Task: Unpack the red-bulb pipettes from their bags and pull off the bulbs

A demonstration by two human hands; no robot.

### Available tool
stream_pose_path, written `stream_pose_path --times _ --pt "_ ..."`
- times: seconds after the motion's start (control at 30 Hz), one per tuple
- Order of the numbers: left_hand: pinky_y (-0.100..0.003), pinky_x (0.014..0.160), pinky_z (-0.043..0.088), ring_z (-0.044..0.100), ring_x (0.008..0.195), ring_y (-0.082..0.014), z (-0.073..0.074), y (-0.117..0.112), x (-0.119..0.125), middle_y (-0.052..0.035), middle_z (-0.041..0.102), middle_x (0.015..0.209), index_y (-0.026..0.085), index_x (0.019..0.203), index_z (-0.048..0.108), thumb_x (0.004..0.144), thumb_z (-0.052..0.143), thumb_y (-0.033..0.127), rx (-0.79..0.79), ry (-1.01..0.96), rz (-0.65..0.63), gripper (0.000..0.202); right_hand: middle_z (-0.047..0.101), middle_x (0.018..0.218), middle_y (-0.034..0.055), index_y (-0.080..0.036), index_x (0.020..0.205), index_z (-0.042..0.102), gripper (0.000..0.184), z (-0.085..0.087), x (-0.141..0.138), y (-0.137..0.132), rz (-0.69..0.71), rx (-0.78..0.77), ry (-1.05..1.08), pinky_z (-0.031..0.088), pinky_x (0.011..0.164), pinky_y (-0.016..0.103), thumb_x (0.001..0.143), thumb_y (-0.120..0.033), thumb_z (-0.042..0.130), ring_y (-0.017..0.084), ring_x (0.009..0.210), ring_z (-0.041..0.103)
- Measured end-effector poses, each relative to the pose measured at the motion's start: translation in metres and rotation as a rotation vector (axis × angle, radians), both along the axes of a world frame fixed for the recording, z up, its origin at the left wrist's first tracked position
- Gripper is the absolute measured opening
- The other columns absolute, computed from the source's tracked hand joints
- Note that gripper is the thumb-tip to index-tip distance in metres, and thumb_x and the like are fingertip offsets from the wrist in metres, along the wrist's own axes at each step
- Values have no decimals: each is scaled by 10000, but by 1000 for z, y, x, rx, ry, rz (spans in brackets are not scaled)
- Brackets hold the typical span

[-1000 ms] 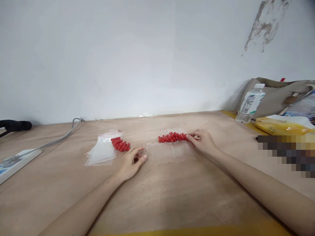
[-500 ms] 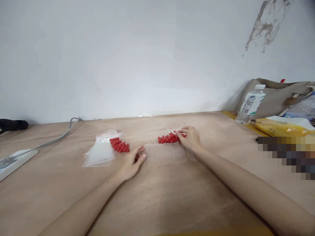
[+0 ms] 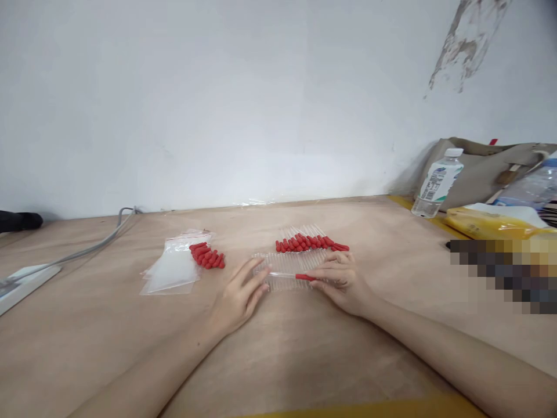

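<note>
My right hand (image 3: 343, 283) pinches the red rubber bulb of a clear dropper (image 3: 282, 275) between thumb and fingers. The dropper lies level above a row of clear tubes (image 3: 281, 284), its thin end pointing left. That end reaches the fingertips of my left hand (image 3: 238, 295), whose fingers are curved and apart; a firm grip does not show. Behind the row lies a line of droppers with red bulbs (image 3: 300, 242), their clear stems pointing to the wall. A small pile of loose red bulbs (image 3: 208, 256) sits to the left.
Clear zip bags (image 3: 169, 270) lie beside the loose bulbs. A grey cable (image 3: 96, 248) runs to a white power strip (image 3: 30, 284) at far left. On the right stand a water bottle (image 3: 437, 183) and a beige bag (image 3: 478, 168), with a yellow packet (image 3: 483, 222) in front.
My right hand has come back toward me from the red-bulbed droppers with one dropper in its fingers. My left hand has moved slightly right, to the dropper's thin end.
</note>
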State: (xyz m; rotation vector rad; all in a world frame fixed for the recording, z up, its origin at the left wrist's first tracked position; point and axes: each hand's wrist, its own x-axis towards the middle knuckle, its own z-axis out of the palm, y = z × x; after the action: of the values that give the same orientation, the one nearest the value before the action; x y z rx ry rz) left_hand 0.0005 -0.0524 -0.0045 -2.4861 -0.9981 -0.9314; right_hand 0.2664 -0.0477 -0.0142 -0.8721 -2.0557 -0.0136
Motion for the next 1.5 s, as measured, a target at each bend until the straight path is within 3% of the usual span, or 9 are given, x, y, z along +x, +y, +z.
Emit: stream_pose_path --times 0.17,0.3,0.4,0.5,0.6,1.13,1.23,1.4,1.5 --pt "-387 920 440 551 1025 -199 -3 -4 13 -73 624 1064 171 1016 592 835 506 184 107 66 -99 201 685 795 -20 -301 933 648 163 1 -16 -8 74 9 -55 313 774 379 808 -256 553 167 791 521" --pt "-351 895 477 610 914 -167 -4 -4 18 -55 672 937 137 936 600 834 510 170 128 65 -130 141 658 930 26 -238 1005 611 240 4 -27 -10 35 29 -108 320 785 378 777 -290 560 186 863 525" --pt "-348 880 493 615 915 -174 -3 -6 21 -68 673 928 125 939 596 836 503 174 130 67 -154 147 642 984 53 -207 1058 582 318 2 -35 -11 34 123 -174 327 814 382 782 -362 562 195 901 529" --pt "-346 879 495 608 934 -175 -2 -9 23 -71 667 936 132 957 586 845 473 162 99 88 -196 162 662 839 20 -212 933 620 154 0 -39 -10 71 216 -220 355 784 351 827 -271 525 157 815 548" --pt "-333 882 494 607 931 -172 -2 -12 22 -81 664 918 120 944 576 840 457 126 61 114 -236 158 651 758 15 -186 852 627 117 -1 -40 -11 140 239 -247 395 694 310 830 -210 515 137 735 543" --pt "-359 913 468 597 967 -170 -7 -17 4 -69 662 921 158 969 559 844 424 128 -70 44 -305 186 666 857 43 -172 968 603 177 -4 -28 -15 238 397 -208 466 694 312 805 -141 540 148 793 568" --pt "-324 854 494 604 936 -168 -6 -12 -9 -66 653 913 167 958 572 850 423 148 -66 -36 -193 185 662 806 34 -205 941 624 169 0 -12 -8 147 354 -123 453 682 313 792 -157 560 147 758 565" --pt "-273 706 501 582 777 -150 -2 5 -28 -58 568 859 176 962 594 866 398 226 -97 -174 215 224 605 775 46 -247 931 659 186 7 28 18 -225 100 190 453 605 294 808 -304 531 150 676 548" --pt "-266 658 488 544 733 -150 -3 11 -30 -52 509 811 164 1085 555 850 349 173 -92 -114 279 313 602 771 54 -209 904 654 231 5 50 36 -351 -69 271 448 584 288 798 -363 519 152 647 544"
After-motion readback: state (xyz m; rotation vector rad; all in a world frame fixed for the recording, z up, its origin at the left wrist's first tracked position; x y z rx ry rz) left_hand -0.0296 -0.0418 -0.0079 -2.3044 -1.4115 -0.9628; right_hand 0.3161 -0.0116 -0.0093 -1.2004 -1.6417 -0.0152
